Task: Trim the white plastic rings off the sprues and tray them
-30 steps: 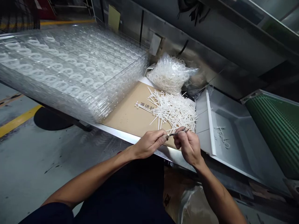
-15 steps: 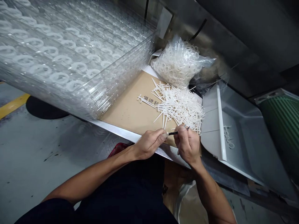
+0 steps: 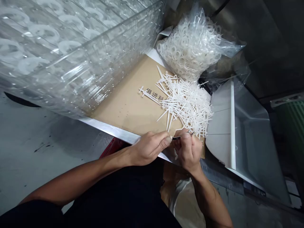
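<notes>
The two hands worked close together above the near edge of the table (image 3: pixel 106 128), just in front of a pile of white plastic sticks (image 3: pixel 187 106). The left hand (image 3: pixel 150 147) had a narrow grip, with thumb and finger pressed together on a small pale piece (image 3: pixel 171 137), of which only a little was visible. The right hand (image 3: pixel 190 150) had its grip closed around a thin dark tool (image 3: pixel 176 138); one end of this tool reached to the left fingertips, and a pointed end came out on the other side, past the right fingers. The sticks lay crosswise on a flat brown cardboard (image 3: pixel 128 110), and a few of them lay at the left border of the pile, over some printed letters. Behind the pile stood a clear bag (image 3: pixel 190 50), filled with pale rings. To the left was a big clear plastic box (image 3: pixel 118 47) with rows of white rings, and to the right of the cardboard was a grey bin (image 3: pixel 254 142).
</notes>
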`<action>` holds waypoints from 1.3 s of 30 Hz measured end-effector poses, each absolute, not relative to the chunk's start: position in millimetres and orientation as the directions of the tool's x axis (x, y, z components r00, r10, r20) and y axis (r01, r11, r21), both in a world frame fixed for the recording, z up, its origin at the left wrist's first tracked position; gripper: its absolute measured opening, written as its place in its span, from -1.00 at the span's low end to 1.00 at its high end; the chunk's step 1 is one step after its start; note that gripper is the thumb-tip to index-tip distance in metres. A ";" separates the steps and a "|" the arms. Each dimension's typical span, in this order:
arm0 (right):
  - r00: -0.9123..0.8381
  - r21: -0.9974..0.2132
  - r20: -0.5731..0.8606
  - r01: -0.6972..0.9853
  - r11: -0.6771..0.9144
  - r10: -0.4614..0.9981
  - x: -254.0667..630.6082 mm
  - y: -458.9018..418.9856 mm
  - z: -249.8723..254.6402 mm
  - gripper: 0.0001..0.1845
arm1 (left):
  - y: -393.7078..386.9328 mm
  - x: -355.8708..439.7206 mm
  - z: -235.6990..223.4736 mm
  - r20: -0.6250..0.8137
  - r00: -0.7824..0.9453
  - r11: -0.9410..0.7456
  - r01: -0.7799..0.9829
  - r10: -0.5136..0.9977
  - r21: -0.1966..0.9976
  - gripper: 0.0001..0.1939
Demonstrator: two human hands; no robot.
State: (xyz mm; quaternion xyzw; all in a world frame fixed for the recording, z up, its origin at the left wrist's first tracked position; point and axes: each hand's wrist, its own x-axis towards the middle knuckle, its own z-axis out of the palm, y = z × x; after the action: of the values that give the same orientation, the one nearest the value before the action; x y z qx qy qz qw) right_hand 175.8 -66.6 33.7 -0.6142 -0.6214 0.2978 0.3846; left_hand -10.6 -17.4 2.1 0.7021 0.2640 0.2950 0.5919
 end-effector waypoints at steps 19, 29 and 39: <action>0.010 -0.825 0.110 0.559 0.085 0.994 166.9 -72.0 28.8 -0.59 | -16.6 -11.1 2.8 0.150 0.704 -0.238 0.028 0.694 0.971 -0.66; -0.016 -0.847 0.075 0.527 0.072 0.997 165.4 -69.6 28.1 -0.63 | -16.1 -10.9 3.6 0.111 0.716 -0.189 0.029 0.690 0.982 -0.69; -0.048 -0.957 0.003 0.288 0.017 0.999 160.2 -49.4 30.4 -0.51 | -14.6 -6.5 -6.1 0.030 0.617 0.119 -0.198 0.787 0.973 -0.53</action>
State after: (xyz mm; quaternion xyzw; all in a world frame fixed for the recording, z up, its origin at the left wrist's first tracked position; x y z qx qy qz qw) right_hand 160.2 -49.4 30.4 -0.5531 -0.5817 0.4311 0.4122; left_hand -6.5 -14.6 -6.1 0.5633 0.2612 0.3514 0.7007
